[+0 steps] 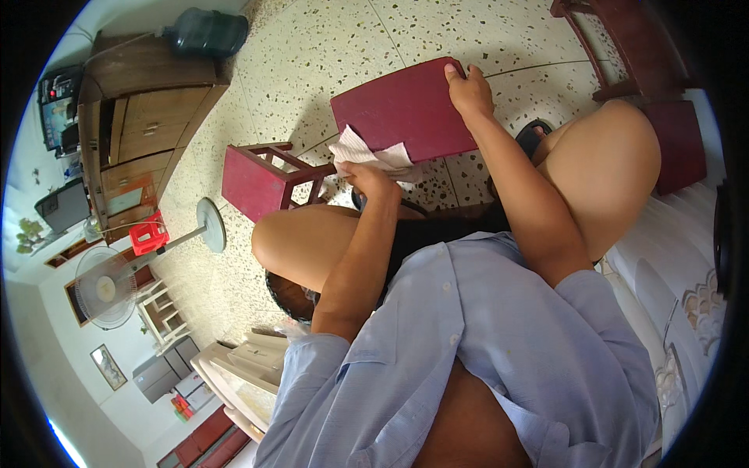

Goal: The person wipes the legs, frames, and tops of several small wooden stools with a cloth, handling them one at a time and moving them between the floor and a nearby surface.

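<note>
A flat dark red stool seat (406,109) is tilted in front of my knees; any legs beneath it are hidden. My right hand (472,93) grips its far right corner, with the thumb on top. In my left hand (370,179) is a crumpled pale striped cloth (376,156), which lies against the seat's near left edge. The fingers of that hand are partly covered by the cloth.
Left of my left hand lies a small red stool (257,183) on its side. Another red wooden stool (636,47) is at the far right. A standing fan (109,288), a wooden cabinet (156,125) and a large water bottle (209,33) are to the left.
</note>
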A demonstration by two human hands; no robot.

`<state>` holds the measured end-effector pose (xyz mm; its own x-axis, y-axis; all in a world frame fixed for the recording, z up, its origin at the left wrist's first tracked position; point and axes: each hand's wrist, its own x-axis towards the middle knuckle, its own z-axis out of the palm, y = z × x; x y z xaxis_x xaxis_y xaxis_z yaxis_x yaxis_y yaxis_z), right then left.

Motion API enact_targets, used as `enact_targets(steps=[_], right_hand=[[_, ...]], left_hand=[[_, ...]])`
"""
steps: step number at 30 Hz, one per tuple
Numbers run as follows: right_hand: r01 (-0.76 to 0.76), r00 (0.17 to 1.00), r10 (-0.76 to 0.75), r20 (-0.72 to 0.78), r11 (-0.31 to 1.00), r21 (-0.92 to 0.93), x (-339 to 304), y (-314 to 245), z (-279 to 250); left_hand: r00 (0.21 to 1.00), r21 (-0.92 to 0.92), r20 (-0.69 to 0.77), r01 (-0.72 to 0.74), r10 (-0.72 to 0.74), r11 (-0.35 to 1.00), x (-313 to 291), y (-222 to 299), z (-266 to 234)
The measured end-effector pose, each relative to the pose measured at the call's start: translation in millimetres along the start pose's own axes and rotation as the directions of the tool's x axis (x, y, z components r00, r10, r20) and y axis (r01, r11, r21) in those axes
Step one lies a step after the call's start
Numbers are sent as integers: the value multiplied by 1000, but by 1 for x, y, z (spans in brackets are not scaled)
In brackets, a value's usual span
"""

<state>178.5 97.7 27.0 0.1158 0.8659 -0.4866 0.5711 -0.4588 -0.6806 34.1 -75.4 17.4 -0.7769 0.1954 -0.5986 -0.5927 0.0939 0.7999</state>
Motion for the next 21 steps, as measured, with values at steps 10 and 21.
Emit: enact_targets(steps=[10,21], right_hand=[[58,994,-41,-102,984,170,-2,7,36],[209,978,-210,5,971,-113,-13,6,-2]], left_hand=[[999,477,40,5,-27,879,-75,-49,75],[490,488,638,339,-594,804,-79,-25,49]])
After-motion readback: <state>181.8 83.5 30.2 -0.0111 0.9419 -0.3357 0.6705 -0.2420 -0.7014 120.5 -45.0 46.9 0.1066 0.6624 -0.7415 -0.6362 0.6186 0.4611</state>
